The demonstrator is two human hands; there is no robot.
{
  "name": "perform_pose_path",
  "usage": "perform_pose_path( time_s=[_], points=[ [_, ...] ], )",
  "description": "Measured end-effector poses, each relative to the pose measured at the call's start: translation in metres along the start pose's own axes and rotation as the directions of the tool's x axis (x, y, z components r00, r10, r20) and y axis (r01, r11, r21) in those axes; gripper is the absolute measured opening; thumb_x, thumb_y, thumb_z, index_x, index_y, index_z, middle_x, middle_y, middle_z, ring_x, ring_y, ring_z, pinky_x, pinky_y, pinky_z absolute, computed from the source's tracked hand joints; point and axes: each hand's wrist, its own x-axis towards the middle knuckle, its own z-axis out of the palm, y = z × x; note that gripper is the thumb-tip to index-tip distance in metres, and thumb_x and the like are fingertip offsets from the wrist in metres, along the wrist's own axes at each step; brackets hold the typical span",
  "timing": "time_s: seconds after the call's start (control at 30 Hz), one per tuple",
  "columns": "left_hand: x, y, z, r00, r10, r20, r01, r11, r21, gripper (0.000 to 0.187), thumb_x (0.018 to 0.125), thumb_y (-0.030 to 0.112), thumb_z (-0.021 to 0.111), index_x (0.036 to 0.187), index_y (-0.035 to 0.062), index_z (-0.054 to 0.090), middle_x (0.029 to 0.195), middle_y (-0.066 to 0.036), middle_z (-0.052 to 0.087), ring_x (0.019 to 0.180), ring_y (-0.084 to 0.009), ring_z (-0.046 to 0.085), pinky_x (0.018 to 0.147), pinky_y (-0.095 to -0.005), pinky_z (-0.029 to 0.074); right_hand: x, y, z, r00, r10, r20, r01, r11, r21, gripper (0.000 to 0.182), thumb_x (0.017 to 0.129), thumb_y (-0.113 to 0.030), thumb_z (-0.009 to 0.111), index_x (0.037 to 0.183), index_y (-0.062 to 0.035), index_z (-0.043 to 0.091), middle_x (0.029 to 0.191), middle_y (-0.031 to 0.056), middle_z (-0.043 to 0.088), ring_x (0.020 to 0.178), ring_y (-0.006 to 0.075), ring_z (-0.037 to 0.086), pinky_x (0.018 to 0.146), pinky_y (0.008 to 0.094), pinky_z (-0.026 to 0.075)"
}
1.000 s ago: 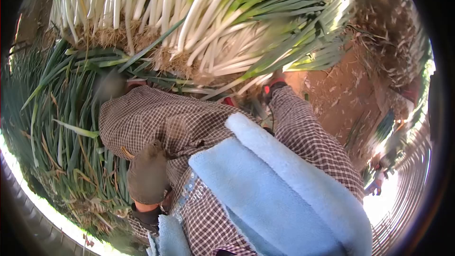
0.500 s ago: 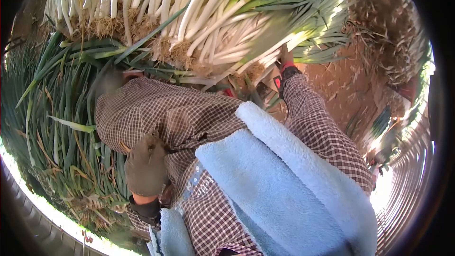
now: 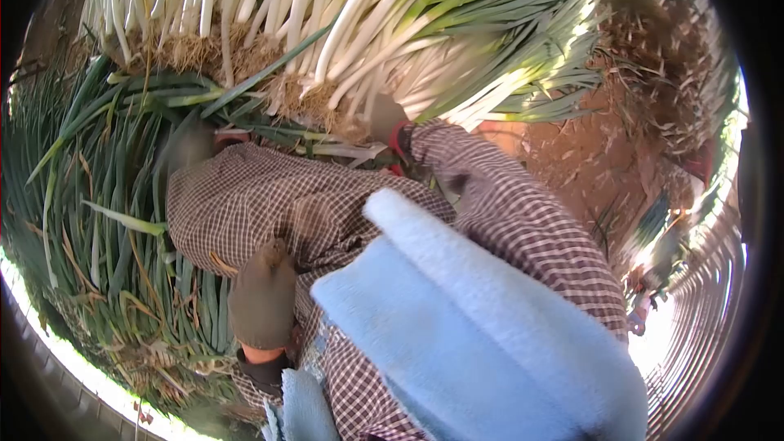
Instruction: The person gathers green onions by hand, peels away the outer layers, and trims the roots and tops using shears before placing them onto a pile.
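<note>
My left hand (image 3: pixel 263 298), in a dark grey-green glove, rests over the checked cloth at my leg, its fingers curled together. Whatever it may hold is hidden. My right hand (image 3: pixel 387 118), also gloved and with a red band at the wrist, is at the root ends of the white-stemmed leeks (image 3: pixel 359 20). Its fingers are blurred, so their grip does not show. The leeks lie side by side across the top, with bushy roots (image 3: pixel 192 53) towards me and green leaves stretching to the upper right.
Dark green leaves (image 3: pixel 82 220) cover the left side. A light blue cloth (image 3: pixel 490 318) lies across my front. Brown ground (image 3: pixel 572 147) shows at the right, with dry plant litter (image 3: pixel 653 65) beyond it. Ribbed sheeting (image 3: pixel 702 335) curves along the lower right.
My right hand has moved left along the leeks, from near the leafy side to the roots. My left hand has shifted slightly right and down, and the blue cloth has shifted left.
</note>
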Motion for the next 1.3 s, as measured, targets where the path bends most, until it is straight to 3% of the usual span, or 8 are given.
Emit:
perform_pose_path(
  time_s=[0.13, 0.27, 0.53, 0.67, 0.97, 1.1, 1.13, 1.3],
  points=[
    [-0.005, -0.007, 0.001, 0.999, 0.031, -0.022, -0.031, 0.999, -0.021, 0.018, 0.086, 0.021, 0.061, 0.099, 0.0101, 0.066, 0.088, -0.011, 0.066, 0.082, -0.0323, 0.064, 0.068, -0.0424, 0.051, 0.053, 0.048, 0.086, 0.981, -0.099, -0.167, 0.137, 0.962, 0.235, 0.037, 0.084, -0.017, 0.058, 0.116, -0.0003, 0.061, 0.111, 0.0180, 0.063, 0.104, 0.0329, 0.059, 0.092, 0.0381, 0.049],
    [-0.007, -0.013, 0.006, 0.992, 0.013, -0.128, -0.031, 0.990, -0.140, 0.016, 0.086, 0.022, 0.060, 0.094, 0.0089, 0.066, 0.083, -0.014, 0.066, 0.079, -0.0341, 0.064, 0.067, -0.0440, 0.050, -0.004, 0.026, 0.007, 0.843, -0.368, 0.392, 0.529, 0.699, -0.482, 0.027, 0.081, -0.022, 0.060, 0.103, -0.0089, 0.070, 0.100, 0.0117, 0.067, 0.105, 0.0302, 0.061, 0.088, 0.0455, 0.050],
    [-0.017, -0.009, 0.003, 0.997, -0.066, -0.035, 0.065, 0.997, -0.034, 0.017, 0.086, 0.023, 0.061, 0.092, 0.0078, 0.066, 0.083, -0.017, 0.066, 0.078, -0.0381, 0.063, 0.068, -0.0443, 0.050, 0.010, 0.108, 0.042, 0.834, -0.009, 0.551, 0.384, 0.726, -0.570, 0.035, 0.090, -0.031, 0.051, 0.122, -0.0234, 0.065, 0.119, 0.0014, 0.065, 0.113, 0.0222, 0.059, 0.097, 0.0383, 0.043],
    [-0.011, -0.002, 0.005, 0.994, -0.108, 0.019, 0.109, 0.994, -0.026, 0.015, 0.086, 0.023, 0.063, 0.093, 0.0091, 0.066, 0.084, -0.017, 0.067, 0.079, -0.0378, 0.063, 0.068, -0.0442, 0.050, -0.019, 0.098, 0.037, 0.940, -0.116, 0.322, 0.307, 0.703, -0.642, 0.044, 0.086, -0.035, 0.064, 0.128, -0.0223, 0.059, 0.120, -0.0009, 0.061, 0.119, 0.0173, 0.052, 0.099, 0.0393, 0.036],
    [0.011, 0.005, -0.001, 0.977, -0.181, 0.113, 0.193, 0.976, -0.102, 0.017, 0.087, 0.022, 0.061, 0.096, 0.0079, 0.063, 0.088, -0.016, 0.066, 0.082, -0.0373, 0.064, 0.072, -0.0452, 0.049, -0.067, 0.061, 0.052, 0.725, -0.679, -0.114, 0.551, 0.671, -0.496, 0.044, 0.081, -0.021, 0.058, 0.123, -0.0116, 0.058, 0.120, 0.0093, 0.057, 0.124, 0.0268, 0.047, 0.104, 0.0442, 0.036],
    [0.017, 0.009, -0.013, 0.921, -0.314, 0.231, 0.295, 0.949, 0.113, 0.017, 0.086, 0.019, 0.060, 0.099, 0.0084, 0.064, 0.088, -0.016, 0.065, 0.085, -0.0357, 0.063, 0.074, -0.0461, 0.048, -0.050, 0.071, 0.072, 0.942, -0.337, 0.008, 0.324, 0.897, -0.300, 0.047, 0.079, -0.026, 0.062, 0.125, -0.0161, 0.059, 0.128, 0.0086, 0.054, 0.122, 0.0296, 0.047, 0.107, 0.0457, 0.032],
    [0.005, -0.015, -0.003, 1.000, 0.015, 0.010, -0.014, 0.999, -0.046, 0.017, 0.082, 0.013, 0.062, 0.098, 0.0085, 0.065, 0.080, -0.015, 0.062, 0.077, -0.0356, 0.061, 0.070, -0.0457, 0.047, -0.049, 0.075, 0.049, 0.866, -0.472, 0.164, 0.493, 0.757, -0.428, 0.048, 0.078, -0.028, 0.064, 0.125, -0.0185, 0.060, 0.131, 0.0074, 0.053, 0.123, 0.0288, 0.046, 0.108, 0.0454, 0.030],
    [-0.014, -0.020, -0.014, 0.984, -0.173, 0.035, 0.176, 0.958, -0.225, 0.022, 0.088, 0.012, 0.065, 0.107, 0.0016, 0.065, 0.093, -0.014, 0.069, 0.088, -0.0248, 0.066, 0.079, -0.0335, 0.051, -0.050, 0.078, 0.028, 0.826, -0.391, 0.407, 0.564, 0.577, -0.590, 0.037, 0.075, -0.036, 0.068, 0.110, -0.0254, 0.070, 0.138, 0.0032, 0.049, 0.130, 0.0254, 0.040, 0.111, 0.0434, 0.026]
  ],
)
